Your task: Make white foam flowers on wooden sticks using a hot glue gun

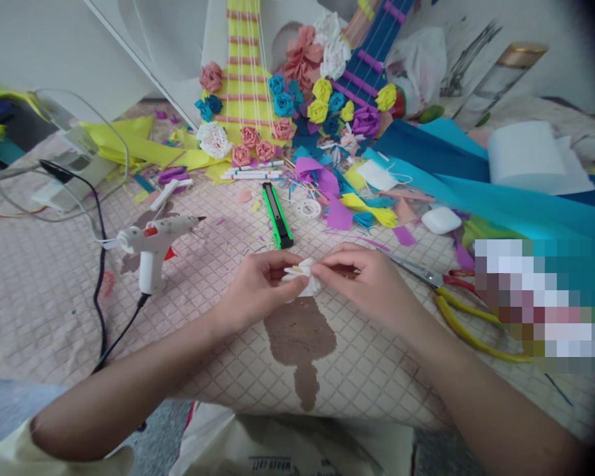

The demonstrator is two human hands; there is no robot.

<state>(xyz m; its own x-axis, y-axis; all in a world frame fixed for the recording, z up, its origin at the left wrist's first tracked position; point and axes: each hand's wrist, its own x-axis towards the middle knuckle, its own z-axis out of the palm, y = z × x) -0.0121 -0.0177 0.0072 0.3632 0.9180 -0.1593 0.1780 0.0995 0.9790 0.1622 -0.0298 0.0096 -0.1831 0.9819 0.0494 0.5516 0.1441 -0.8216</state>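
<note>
Between my two hands is a small white paper flower [305,281], gathered and ruffled, above a brown stain on the table cover. My left hand [262,284] pinches its left side with thumb and fingers. From the right, my right hand [359,271] pinches its upper edge; a thin brownish bit shows under those fingers. Just beyond the hands lies a green and black utility knife [277,217]. On the left a white hot glue gun [153,248] stands with its nozzle toward the right. Scissors with yellow handles [456,317] lie beside my right forearm.
At the back stand a yellow paper guitar [250,86] and a blue one [371,59], both trimmed with paper roses. Crepe paper scraps [322,185], blue paper sheets [451,178] and a white roll [525,155] crowd the far right. Cables [99,264] run along the left.
</note>
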